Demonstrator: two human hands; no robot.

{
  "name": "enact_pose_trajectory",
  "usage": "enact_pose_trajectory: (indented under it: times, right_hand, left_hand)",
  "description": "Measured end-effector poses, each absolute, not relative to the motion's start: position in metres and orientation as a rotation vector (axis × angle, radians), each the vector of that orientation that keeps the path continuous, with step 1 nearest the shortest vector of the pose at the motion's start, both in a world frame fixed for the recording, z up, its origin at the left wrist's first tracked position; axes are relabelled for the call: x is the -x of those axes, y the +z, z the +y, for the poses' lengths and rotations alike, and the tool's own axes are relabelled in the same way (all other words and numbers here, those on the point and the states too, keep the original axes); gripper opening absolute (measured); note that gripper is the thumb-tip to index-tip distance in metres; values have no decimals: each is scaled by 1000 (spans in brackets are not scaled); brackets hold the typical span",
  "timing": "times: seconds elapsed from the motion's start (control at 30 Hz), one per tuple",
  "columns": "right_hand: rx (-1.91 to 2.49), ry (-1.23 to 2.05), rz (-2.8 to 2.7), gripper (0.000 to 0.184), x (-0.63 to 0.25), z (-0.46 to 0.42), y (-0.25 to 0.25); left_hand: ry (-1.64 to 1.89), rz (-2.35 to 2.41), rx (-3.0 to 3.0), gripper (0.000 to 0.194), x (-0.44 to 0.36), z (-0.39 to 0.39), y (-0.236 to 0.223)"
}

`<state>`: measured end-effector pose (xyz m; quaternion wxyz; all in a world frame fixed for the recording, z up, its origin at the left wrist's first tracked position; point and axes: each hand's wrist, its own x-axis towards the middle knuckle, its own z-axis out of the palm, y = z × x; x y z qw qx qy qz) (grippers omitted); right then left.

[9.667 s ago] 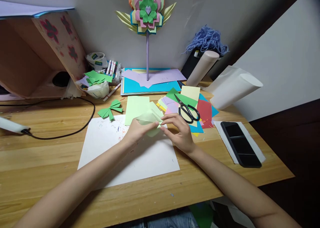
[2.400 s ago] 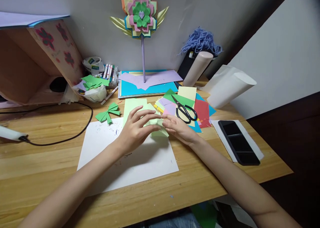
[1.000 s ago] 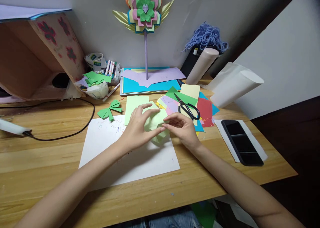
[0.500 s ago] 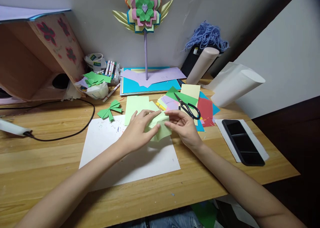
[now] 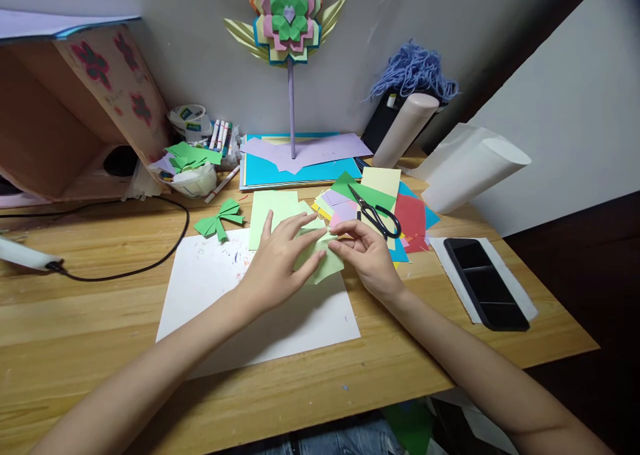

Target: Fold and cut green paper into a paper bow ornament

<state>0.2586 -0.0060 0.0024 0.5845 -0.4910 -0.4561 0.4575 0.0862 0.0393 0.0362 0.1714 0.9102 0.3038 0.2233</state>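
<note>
A creased piece of light green paper (image 5: 327, 266) is held just above a white sheet (image 5: 280, 338). My right hand (image 5: 370, 258) pinches its right edge between thumb and fingers. Over the left part of the same paper, my left hand (image 5: 280, 258) lies with its fingers spread and stretched out, the fingertips touching or close to the surface. The hand hides much of that side. Behind it lies a flat light green sheet (image 5: 267, 212). A folded dark green paper piece (image 5: 221, 220) rests at the white sheet's far left corner.
Black-handled scissors (image 5: 375, 214) lie on coloured paper scraps (image 5: 411, 218) right of centre. A phone (image 5: 485, 283) is at the right. A paper flower (image 5: 289, 18) stands at the back on a purple stem. A black cable (image 5: 125, 278) curves at left.
My left hand's fingers have spread and loosened from the light green paper. My right hand keeps its pinch at almost the same spot.
</note>
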Motion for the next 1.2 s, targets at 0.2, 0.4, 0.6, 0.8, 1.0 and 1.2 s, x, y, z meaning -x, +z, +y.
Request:
enact_pose_trajectory:
  times: [0.2,0.4,0.6,0.8,1.0,1.2]
  right_hand:
    - [1146,1102,-1049,19,-258,-7,1]
    - [1139,1100,-1062,15,-257,-7,3]
    - [1162,877,-1339,13,-258,-7,7]
    - [1220,465,-1612,10,-261,-10,9]
    - [1208,227,-1672,11,-258,-13,7]
    - [1283,248,-1520,10,-268,-8,6]
  left_hand:
    - [667,838,-2548,27,-86,40,35]
    - [769,787,-2600,22,-87,41,33]
    - [867,721,-2826,17,-88,41,33]
    - [885,679,-2890,15,-88,40,33]
    - [909,671,-2896,17,-89,38,33]
    - [961,713,-2830,18,-88,42,34]
